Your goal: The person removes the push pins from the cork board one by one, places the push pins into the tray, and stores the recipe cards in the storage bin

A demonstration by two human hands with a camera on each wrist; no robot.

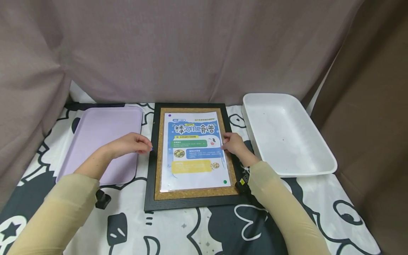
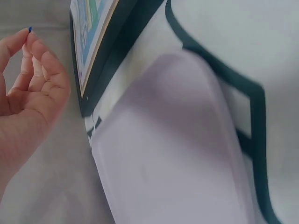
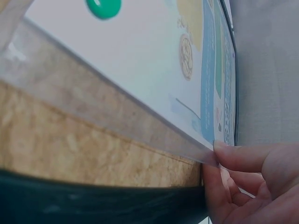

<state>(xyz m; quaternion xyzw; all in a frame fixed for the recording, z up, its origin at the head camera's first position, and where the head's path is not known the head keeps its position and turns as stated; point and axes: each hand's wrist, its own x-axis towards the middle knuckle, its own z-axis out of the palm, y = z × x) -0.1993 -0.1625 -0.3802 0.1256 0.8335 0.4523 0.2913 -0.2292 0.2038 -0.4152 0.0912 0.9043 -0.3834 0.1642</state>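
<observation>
A printed sheet [image 1: 197, 179] in a clear cover lies on a black-framed cork board [image 1: 191, 196]. A purple thumbtack [image 1: 169, 115] sits at its upper left corner and a green thumbtack [image 1: 225, 182] at its lower right. My right hand [image 1: 236, 144] pinches the sheet's right edge between thumb and fingers; in the right wrist view, the clear margin [image 3: 154, 135] stands off the cork. Over the board's left frame, my left hand [image 1: 130, 146] pinches a tiny blue thumbtack [image 2: 30, 29], mostly hidden by the fingertips.
Left of the board lies a shallow lilac tray [image 1: 105, 122], partly under my left forearm. A deeper white tray [image 1: 287, 134] stands to the right. A patterned cloth [image 1: 178, 230] covers the table, and grey curtains [image 1: 153, 49] hang behind.
</observation>
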